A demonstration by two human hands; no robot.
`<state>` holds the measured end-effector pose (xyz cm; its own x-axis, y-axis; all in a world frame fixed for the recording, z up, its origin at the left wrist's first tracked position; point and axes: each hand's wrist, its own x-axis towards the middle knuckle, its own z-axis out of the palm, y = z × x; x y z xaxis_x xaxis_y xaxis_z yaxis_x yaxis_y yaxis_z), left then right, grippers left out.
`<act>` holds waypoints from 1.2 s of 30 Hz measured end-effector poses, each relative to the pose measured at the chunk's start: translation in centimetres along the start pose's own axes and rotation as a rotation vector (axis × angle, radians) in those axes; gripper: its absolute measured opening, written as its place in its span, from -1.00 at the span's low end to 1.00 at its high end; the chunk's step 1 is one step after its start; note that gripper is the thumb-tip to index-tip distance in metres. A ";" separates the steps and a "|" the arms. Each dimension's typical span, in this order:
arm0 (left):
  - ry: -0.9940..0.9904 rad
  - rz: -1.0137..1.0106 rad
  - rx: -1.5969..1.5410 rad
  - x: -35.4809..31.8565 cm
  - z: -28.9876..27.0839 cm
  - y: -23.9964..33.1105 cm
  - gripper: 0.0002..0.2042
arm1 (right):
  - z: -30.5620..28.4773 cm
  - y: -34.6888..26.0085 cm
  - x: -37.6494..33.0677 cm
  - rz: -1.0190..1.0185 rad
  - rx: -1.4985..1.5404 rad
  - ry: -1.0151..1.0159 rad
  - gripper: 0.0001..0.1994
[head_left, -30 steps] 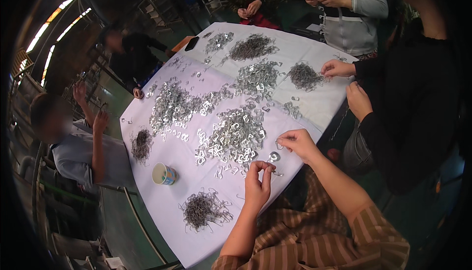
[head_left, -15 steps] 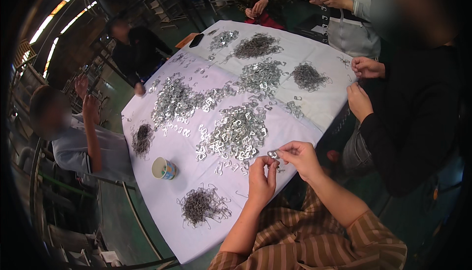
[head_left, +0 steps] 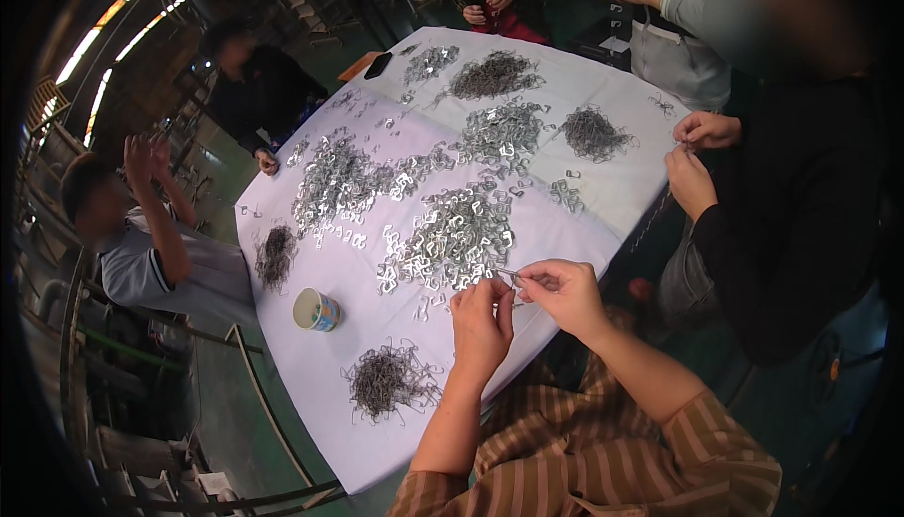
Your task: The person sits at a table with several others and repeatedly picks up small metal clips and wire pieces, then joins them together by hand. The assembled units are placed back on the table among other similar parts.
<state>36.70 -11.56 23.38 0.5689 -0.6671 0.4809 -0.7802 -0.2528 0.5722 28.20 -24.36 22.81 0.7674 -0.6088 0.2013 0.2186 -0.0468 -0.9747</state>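
Note:
Just past the near edge of the heap of shiny bent metal clips [head_left: 457,239], my two hands meet. My right hand [head_left: 567,297] is closed in a pinch on a small metal clip [head_left: 508,273], seen edge-on as a thin grey strip. My left hand [head_left: 481,324] is closed too, thumb against forefinger, right beside the clip. What lies between its fingertips is hidden. A tangled pile of dark wire hooks [head_left: 388,381] lies on the white-covered table [head_left: 330,432], to the left of my left forearm.
A paper cup [head_left: 315,310] stands left of the clips. More clip heaps [head_left: 339,187] and dark wire piles [head_left: 595,134] spread across the table. A black phone [head_left: 378,66] lies at the far edge. Several people are around the table; one at the right works with both hands [head_left: 695,164].
Both my hands have shifted slightly left and farther from me, still close together. The clip has turned from showing its face to edge-on. The person at the left has raised both hands closer together.

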 end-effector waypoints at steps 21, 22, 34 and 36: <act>-0.714 0.148 0.738 -8.5 -2.9 -7.4 -0.91 | -5.8 -3.0 -4.5 -0.122 -0.345 -0.054 -0.91; -0.718 0.164 0.756 -8.3 -2.8 -7.3 -0.91 | -5.8 -2.9 -4.9 -0.115 -0.345 -0.068 -0.91; -0.319 -0.230 -0.844 -5.4 -0.2 1.2 -0.92 | -5.2 -0.9 -8.6 -0.030 -0.340 -0.170 -0.91; -0.316 -0.231 -0.837 -5.5 0.6 1.6 -0.95 | -5.2 -1.0 -8.7 -0.041 -0.343 -0.178 -0.92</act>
<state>32.12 -8.74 21.26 0.4933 -0.8547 0.1617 -0.1441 0.1031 0.9842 18.22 -23.14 21.55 0.8615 -0.4553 0.2248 0.0597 -0.3487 -0.9353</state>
